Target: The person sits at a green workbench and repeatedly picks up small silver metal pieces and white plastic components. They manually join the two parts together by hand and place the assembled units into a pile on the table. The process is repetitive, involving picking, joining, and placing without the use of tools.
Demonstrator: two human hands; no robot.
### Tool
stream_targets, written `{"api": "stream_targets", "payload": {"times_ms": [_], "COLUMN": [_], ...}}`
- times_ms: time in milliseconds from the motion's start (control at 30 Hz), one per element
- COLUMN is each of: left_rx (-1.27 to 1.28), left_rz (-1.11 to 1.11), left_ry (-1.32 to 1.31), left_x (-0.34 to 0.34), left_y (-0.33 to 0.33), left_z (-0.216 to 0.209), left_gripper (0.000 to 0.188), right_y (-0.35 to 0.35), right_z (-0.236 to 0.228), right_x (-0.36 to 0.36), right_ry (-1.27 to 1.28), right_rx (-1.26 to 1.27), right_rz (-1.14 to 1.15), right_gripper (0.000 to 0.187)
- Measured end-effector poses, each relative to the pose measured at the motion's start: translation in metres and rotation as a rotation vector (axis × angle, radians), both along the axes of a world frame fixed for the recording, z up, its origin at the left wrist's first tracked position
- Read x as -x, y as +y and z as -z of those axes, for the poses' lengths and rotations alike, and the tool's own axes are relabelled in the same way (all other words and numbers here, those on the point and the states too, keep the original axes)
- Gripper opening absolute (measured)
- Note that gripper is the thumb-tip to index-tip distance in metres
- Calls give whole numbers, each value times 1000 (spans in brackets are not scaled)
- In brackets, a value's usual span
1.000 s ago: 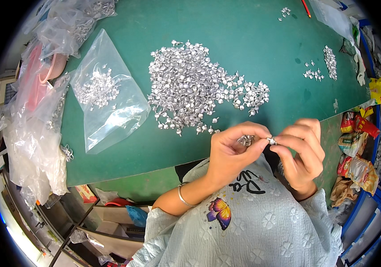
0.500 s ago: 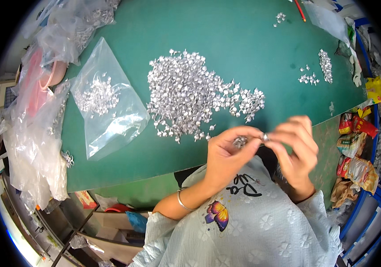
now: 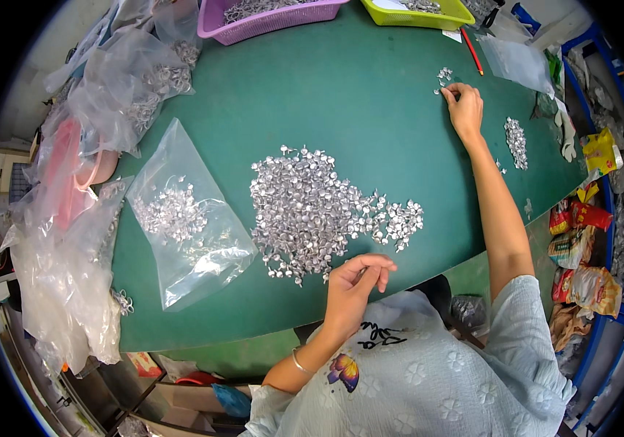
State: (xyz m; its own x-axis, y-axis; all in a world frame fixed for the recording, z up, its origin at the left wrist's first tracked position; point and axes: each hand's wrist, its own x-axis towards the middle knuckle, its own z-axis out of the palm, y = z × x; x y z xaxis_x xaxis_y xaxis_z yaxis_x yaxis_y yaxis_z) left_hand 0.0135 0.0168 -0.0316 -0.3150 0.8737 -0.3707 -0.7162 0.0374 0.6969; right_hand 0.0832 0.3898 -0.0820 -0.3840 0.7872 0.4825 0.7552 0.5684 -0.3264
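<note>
A large heap of small silver metal pieces with round heads and short stems (image 3: 301, 207) lies on the green table (image 3: 399, 131). My left hand (image 3: 352, 291) is at the heap's near edge, fingers curled in; its palm is hidden, so what it holds cannot be made out. My right hand (image 3: 465, 111) reaches far to the right, with thumb and fingertips pinched at a small silver metal piece (image 3: 437, 91). That piece is beside a small loose group of similar pieces (image 3: 444, 74).
A clear plastic bag of pieces (image 3: 173, 215) lies left of the heap. Purple (image 3: 275, 23) and green (image 3: 421, 16) baskets stand at the far edge. A red pencil (image 3: 472, 52) and a narrow pile of pieces (image 3: 516, 144) lie at the right. Stuffed plastic bags (image 3: 64, 255) crowd the left edge.
My right hand has left my left hand and stretched to the far right group. My left hand has lowered slightly and turned, hiding the pieces seen in its palm. The view has tilted up, showing the baskets.
</note>
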Motion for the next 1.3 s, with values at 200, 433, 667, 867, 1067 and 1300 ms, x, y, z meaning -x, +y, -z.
{"api": "stream_targets", "payload": {"times_ms": [200, 433, 667, 867, 1067, 1300], "left_rx": [48, 53, 55, 48, 26, -45], "left_rz": [0, 51, 47, 23, -93, -156], "left_ry": [34, 2, 9, 10, 150, 272], "left_x": [4, -7, -17, -26, -34, -41], "left_y": [-2, -6, -13, -17, -5, -3], "left_z": [6, 11, 18, 25, 16, 6], "left_gripper": [15, 17, 17, 17, 24, 23], "right_y": [-86, -190, -196, -206, -243, -270], "right_z": [-30, -50, -39, -39, -54, -62], "right_x": [-10, -44, -44, -51, -63, -67], "right_ry": [184, -60, -60, 178, 484, 526], "right_rx": [317, 455, 297, 360, 816, 751], "right_rz": [-253, -562, -580, -483, -519, -599], "right_gripper": [18, 22, 11, 6, 4, 10]}}
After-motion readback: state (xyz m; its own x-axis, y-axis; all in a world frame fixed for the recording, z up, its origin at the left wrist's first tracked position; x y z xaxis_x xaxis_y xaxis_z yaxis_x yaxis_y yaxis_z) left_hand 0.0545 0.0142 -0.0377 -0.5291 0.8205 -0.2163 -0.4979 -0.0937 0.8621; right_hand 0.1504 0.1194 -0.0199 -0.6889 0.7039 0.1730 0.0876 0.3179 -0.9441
